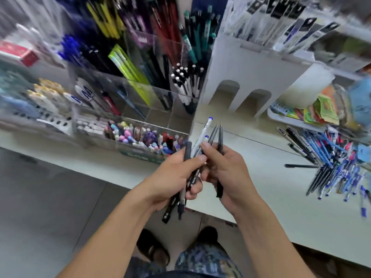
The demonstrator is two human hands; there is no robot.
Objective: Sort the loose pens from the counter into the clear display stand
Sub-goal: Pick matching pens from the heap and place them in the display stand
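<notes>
My left hand (174, 177) grips a bundle of pens (187, 189), mostly black, with two white blue-capped ones poking up. My right hand (226, 171) holds two dark grey pens (219, 141) and its thumb touches the bundle. Both hands hover just in front of the counter edge. The clear display stand (152, 97) rises behind and to the left, its compartments packed with upright pens. A pile of loose pens (329, 163), mostly blue and black, lies on the counter (261, 167) at the right.
A white cardboard holder (251, 77) with arched cut-outs stands right of the stand. Colourful packets (321, 109) sit in a tray behind the loose pile. A low box of small pastel items (140, 139) fronts the stand. My feet show on the floor below.
</notes>
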